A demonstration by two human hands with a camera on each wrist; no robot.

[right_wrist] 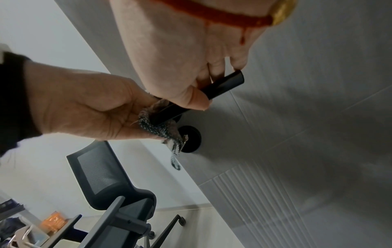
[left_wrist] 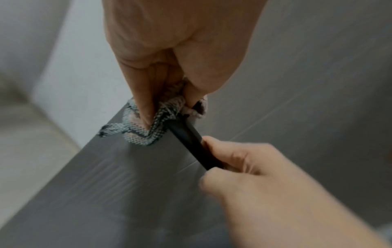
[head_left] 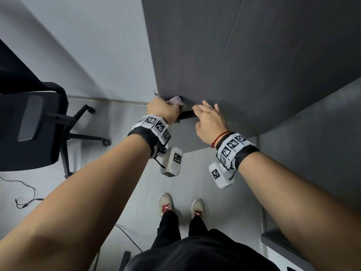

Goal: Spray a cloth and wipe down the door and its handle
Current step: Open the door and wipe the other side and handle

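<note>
Wiping the lever door handle while the free end is steadied.
The left hand [left_wrist: 169, 55] pinches the woven cloth [left_wrist: 148, 124] around the black handle [left_wrist: 191, 142] at its base on the grey door [head_left: 254, 65]; the right hand [head_left: 211, 124] curls round the handle's outer end. Best practice: wrap fully, then slide outward.

Both forearms are bare. The left hand [head_left: 163, 111] has a black wrist strap [head_left: 143, 136] topped by a white band of square black-and-white coded markers [head_left: 154, 124], with a white camera block [head_left: 172, 162] under the wrist carrying one more marker and a thin black cable. The right hand [head_left: 212, 124] wears the same strap, marker band [head_left: 233, 146] and white block [head_left: 219, 175], plus a thin red string bracelet [head_left: 219, 138] with a gold bead. Below are a black top, black trousers [head_left: 170, 229] and pale shoes [head_left: 166, 204] with red laces.
</note>
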